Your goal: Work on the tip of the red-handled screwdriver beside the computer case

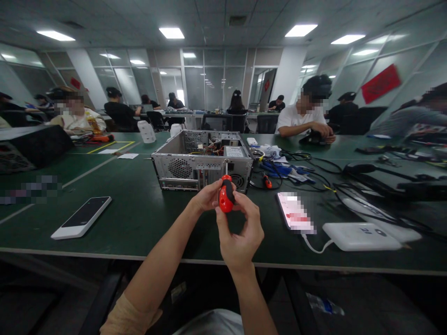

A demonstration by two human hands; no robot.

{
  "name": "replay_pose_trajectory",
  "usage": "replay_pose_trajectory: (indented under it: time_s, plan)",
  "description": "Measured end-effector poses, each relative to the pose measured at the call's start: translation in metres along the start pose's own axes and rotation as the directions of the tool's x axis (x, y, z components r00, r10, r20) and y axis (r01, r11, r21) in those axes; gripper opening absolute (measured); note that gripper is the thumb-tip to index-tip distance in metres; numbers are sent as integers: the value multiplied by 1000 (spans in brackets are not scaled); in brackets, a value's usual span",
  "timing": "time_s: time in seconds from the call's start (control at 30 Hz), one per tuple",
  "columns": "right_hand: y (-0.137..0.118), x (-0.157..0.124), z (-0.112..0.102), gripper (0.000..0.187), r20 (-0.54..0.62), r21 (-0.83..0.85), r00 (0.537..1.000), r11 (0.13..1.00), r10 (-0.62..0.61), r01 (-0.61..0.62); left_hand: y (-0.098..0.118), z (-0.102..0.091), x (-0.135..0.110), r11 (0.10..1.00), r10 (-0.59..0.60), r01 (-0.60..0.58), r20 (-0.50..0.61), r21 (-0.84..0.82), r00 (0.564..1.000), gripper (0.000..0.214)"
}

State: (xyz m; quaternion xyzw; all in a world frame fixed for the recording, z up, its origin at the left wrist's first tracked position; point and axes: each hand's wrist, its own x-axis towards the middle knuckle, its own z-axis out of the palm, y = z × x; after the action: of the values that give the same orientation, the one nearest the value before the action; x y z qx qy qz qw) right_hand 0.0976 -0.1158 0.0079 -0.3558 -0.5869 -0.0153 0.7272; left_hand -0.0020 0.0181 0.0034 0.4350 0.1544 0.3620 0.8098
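Screwdriver (227, 188) between both hands, just before the computer case (204, 161).
I see the left hand (206, 197) gripping the handle's left side, the right hand (242, 229) pinching its near end; shaft points caseward.

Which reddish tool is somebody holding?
The screwdriver held by the left hand and right hand, in front of the computer case. The red tool right of the case and orange tool left of it lie on the table.

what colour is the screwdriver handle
The screwdriver handle is bright red with black parts, as the head view shows.
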Motion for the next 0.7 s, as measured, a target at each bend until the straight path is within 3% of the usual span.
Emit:
replay_pose_trajectory:
  time_s: [0.33, 0.47, 0.57, 0.7]
  plan:
    - [1, 5, -2, 38, 62, -22, 994, 996, -85, 87, 0, -2, -3, 996, 80, -84, -90, -34, 993, 28]
    - [1, 3, -2, 32, 0, -59, 1000, 998, -5, 5, 1, 1, -3, 998, 67, -67, -6, 17, 998, 31]
    - [2, 0, -1, 38, -46, -1, 996, 997, 82, -82, 1, 2, -2, 995, 78, -83, 88, 57, 993, 35]
    - [1, -1, -1, 47, -61, 72, 994, 994, 92, -88, 1, 1, -1, 996, 82, -85, 74, 33, 994, 37]
